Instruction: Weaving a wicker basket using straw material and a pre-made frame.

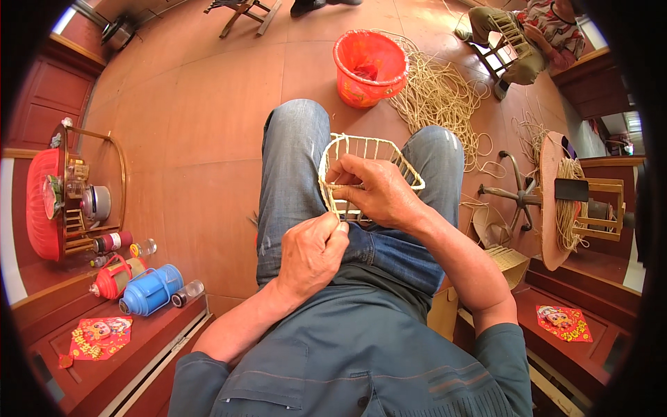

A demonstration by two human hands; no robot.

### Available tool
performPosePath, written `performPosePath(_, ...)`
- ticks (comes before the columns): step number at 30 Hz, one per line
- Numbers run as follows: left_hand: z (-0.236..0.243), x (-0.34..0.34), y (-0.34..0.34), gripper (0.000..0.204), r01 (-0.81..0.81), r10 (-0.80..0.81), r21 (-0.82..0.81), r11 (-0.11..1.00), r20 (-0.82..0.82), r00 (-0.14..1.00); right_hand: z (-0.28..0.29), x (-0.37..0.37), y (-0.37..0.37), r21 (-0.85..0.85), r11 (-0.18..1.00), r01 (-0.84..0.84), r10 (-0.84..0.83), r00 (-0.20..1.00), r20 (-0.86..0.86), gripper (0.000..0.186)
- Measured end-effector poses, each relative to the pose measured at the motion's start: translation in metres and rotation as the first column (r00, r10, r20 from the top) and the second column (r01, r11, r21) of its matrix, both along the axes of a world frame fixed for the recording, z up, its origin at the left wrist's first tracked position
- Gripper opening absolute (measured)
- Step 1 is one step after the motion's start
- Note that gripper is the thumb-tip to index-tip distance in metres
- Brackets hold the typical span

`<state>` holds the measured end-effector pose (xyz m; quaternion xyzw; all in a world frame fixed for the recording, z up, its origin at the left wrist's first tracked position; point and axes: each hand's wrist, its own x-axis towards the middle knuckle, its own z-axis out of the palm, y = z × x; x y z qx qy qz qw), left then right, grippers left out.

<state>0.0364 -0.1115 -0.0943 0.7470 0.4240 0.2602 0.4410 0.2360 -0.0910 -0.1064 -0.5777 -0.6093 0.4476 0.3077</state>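
A wire basket frame (410, 177), partly wrapped in pale cord, rests between my thighs near my knees. My left hand (309, 254) is closed at its near left corner, thumb and fingers pressed on the pale cord. My right hand (375, 187) reaches over the left side of the frame, fingers curled and pinched on the cord a little above my left hand. The fingertips partly hide where the cord meets the wire.
A red bucket (368, 59) and tangled cord (441, 94) lie ahead. Another person (528, 42) sits upper right. A swivel-chair base (514, 194) and coiled cord (570, 215) are right. Thermoses (149, 285) and a cane stand (104, 187) with pots are left.
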Motion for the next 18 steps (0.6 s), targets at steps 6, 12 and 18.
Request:
performPosePath(6, 0.009, -0.029, 0.055, 0.038, 0.102, 0.039, -0.556, 0.825, 0.235, 0.971, -0.011, 0.006, -0.010, 0.031, 1.000, 0.004, -0.006, 0.997, 0.079, 0.018)
performPosePath(12, 0.011, -0.001, 0.079, 0.038, 0.140, -0.059, -0.461, 0.876, 0.187, 0.981, -0.011, -0.002, -0.009, 0.199, 0.976, 0.086, -0.105, 0.990, 0.091, 0.016)
performPosePath(18, 0.029, -0.003, 0.076, 0.039, 0.135, -0.101, -0.419, 0.898, 0.102, 0.990, -0.008, -0.008, -0.013, 0.332, 0.939, 0.087, -0.160, 0.967, 0.200, 0.021)
